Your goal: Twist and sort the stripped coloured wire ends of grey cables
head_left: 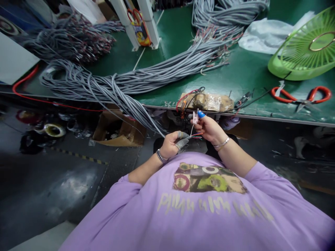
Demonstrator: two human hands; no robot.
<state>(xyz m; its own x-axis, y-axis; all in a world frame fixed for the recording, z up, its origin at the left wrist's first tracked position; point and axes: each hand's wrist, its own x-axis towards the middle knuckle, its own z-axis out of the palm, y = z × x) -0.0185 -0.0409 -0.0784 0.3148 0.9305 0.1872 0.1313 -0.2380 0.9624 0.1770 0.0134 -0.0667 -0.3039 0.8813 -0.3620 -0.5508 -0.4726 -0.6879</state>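
Observation:
My left hand (170, 144), with grey covers on thumb and finger, pinches a grey cable near its stripped end. Thin colored wires (197, 134), among them orange, blue and green, fan out from that end toward my right hand (209, 129). A blue cover sits on one of its fingertips. Between the fingers of my right hand is a small pale plastic piece (195, 118), and a white wire runs from it down to the cable end. Its exact kind is too small to tell. The long bundle of grey cables (136, 82) leads across the bench edge to my left hand.
On the green bench (167, 33) lie more cable bundles (230, 14), a taped block (209, 101) with wires, red-handled scissors (300, 97), a plastic bag (264, 36) and a green fan (309, 48). A white post (151, 21) stands behind. Below is a cardboard box (120, 137).

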